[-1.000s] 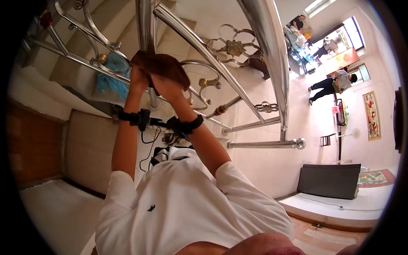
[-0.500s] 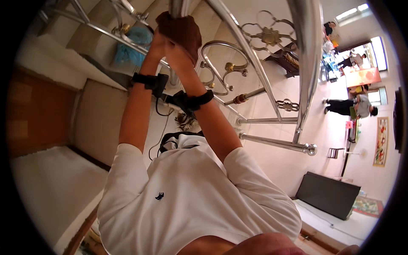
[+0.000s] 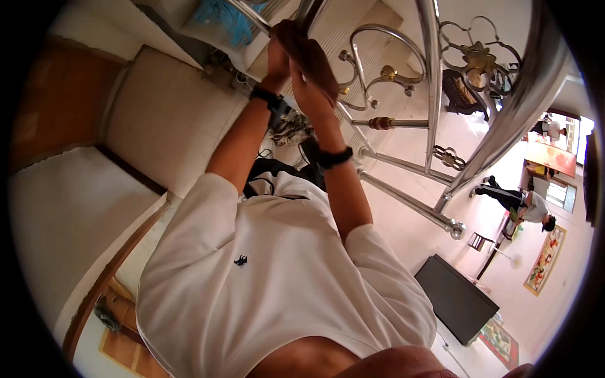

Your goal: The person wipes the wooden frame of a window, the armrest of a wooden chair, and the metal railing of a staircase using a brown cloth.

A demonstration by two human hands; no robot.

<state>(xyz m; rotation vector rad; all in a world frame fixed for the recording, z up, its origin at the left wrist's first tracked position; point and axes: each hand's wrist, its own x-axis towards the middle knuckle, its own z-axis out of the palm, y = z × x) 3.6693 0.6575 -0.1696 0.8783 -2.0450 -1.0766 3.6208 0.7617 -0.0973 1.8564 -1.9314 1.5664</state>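
Note:
Both arms reach up and forward to a shiny metal railing post (image 3: pixel 310 11). A dark brown cloth (image 3: pixel 310 58) is wrapped about this post. My left hand (image 3: pixel 278 62) is closed on the cloth from the left side, its fingers largely hidden behind it. Pressed against the near right side of the same cloth is my right hand (image 3: pixel 309 94), also closed round it, with its fingertips covered. The two hands are close together. A black strap sits on each wrist.
Curled metal scrollwork (image 3: pixel 387 74) and a thick handrail (image 3: pixel 529 94) run along the right. A blue plastic bag (image 3: pixel 230 20) lies at the upper left. Far right, a person (image 3: pixel 526 205) stands near a wall picture. A large dark panel (image 3: pixel 457 299) is at lower right.
The view has turned, so the railing, bag and room sit differently in the picture. Both hands still grip the cloth, which now looks narrower and more slanted.

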